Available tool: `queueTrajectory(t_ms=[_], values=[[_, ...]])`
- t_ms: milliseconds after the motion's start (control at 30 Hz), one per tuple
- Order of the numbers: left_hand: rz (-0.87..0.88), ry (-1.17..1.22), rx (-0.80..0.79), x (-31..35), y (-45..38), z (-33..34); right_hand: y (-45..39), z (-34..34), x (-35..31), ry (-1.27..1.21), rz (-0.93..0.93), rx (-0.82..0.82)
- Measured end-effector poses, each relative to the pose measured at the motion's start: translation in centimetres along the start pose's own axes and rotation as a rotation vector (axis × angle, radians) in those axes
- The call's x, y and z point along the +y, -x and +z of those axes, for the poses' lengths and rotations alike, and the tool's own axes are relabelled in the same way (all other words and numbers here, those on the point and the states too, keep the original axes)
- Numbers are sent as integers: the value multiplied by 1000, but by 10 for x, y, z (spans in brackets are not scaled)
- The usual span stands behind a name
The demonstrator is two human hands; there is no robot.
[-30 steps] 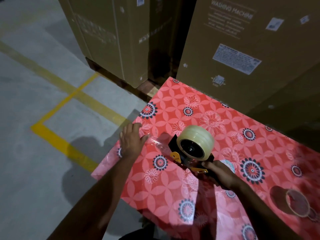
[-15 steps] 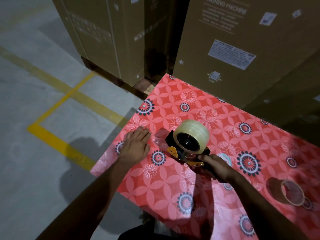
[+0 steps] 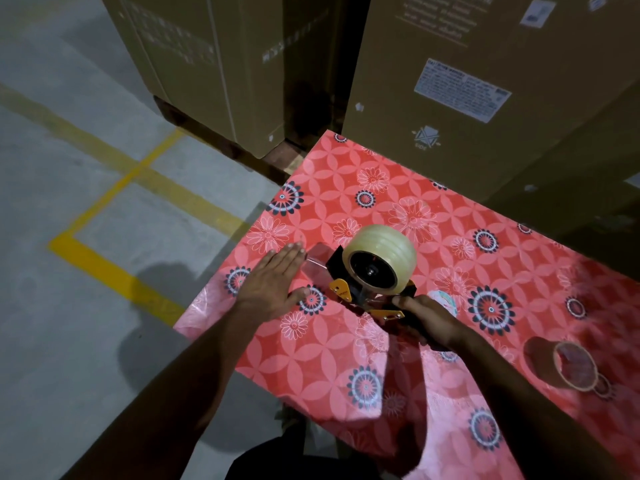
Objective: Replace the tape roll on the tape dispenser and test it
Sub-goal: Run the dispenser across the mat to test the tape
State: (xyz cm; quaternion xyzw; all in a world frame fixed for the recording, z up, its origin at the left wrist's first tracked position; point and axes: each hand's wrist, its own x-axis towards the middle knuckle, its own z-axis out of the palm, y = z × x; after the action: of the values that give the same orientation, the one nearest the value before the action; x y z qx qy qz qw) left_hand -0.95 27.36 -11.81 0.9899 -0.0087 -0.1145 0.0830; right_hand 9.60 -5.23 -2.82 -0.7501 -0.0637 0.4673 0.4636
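A full clear tape roll [image 3: 382,259] sits mounted on the black-and-orange tape dispenser [image 3: 349,289], at the middle of the surface; a pulled-out clear strip [image 3: 313,259] runs toward 9 o'clock; an empty cardboard core [image 3: 575,367] lies at 4 o'clock

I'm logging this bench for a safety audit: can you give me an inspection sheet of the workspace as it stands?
Surface: table under a red floral cover.
Job's things: tape dispenser on the table with a full clear tape roll mounted; a tape strip is drawn out toward the left.
Clutter: empty tape core at the right edge.
Grippers: left hand flat, fingers straight, at the strip's end; right hand grips the dispenser's handle.
Cables: nothing seen.
Surroundings: cardboard cartons behind the table; concrete floor with yellow lines.
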Motion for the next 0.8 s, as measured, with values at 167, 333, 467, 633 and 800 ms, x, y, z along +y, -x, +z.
queueTrajectory(t_ms=[167,333,467,633,800], values=[[-10,9,31,5,0,0,30,-31,28,-30,69,34],[117,3,11,39,1,8,37,-38,31,-55,82,52],[76,36,56,42,4,10,59,-56,52,-96,64,73],[202,-14,38,98,0,16,76,-63,66,-131,80,116],[116,-10,9,107,2,20,95,-80,81,-92,93,125]])
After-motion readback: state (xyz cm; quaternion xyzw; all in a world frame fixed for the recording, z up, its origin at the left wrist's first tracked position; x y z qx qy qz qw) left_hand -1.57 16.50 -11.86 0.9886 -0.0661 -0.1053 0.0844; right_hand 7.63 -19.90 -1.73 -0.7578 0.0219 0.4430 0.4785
